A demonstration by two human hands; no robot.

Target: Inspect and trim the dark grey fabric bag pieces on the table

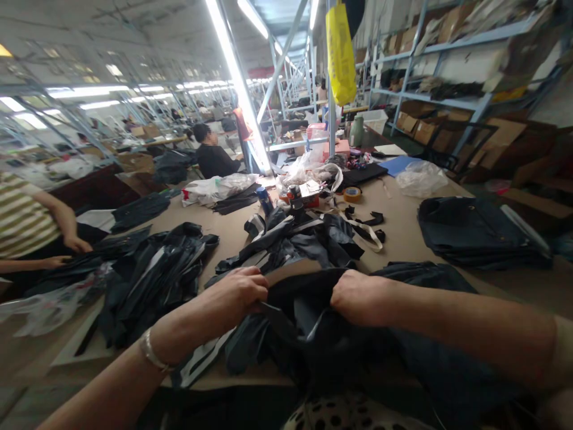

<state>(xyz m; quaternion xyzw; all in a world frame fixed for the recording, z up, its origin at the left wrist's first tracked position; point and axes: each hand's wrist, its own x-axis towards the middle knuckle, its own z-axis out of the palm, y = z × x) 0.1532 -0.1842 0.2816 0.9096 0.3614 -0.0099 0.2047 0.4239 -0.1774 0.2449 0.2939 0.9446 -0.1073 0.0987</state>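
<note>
A dark garment (308, 298), possibly trousers, is stretched between my two hands at the table's near edge, its waist-like upper edge pulled open. My left hand (239, 295), with a bracelet on the wrist, is closed on the left side of that edge. On the right side my right hand (358, 298) grips the same edge in a fist. Just beyond my hands lies a heap of dark cloth pieces (295, 242) with pale strips among them. More dark fabric (425, 275) spreads under my right forearm.
A co-worker in a striped top (31, 221) handles dark cloth at the left. Bundled dark cloth (156, 275) lies between us. Folded dark garments (478, 230) are stacked at right. Orange tape (352, 194), a plastic bag (421, 178) and a blue can (264, 200) stand farther back.
</note>
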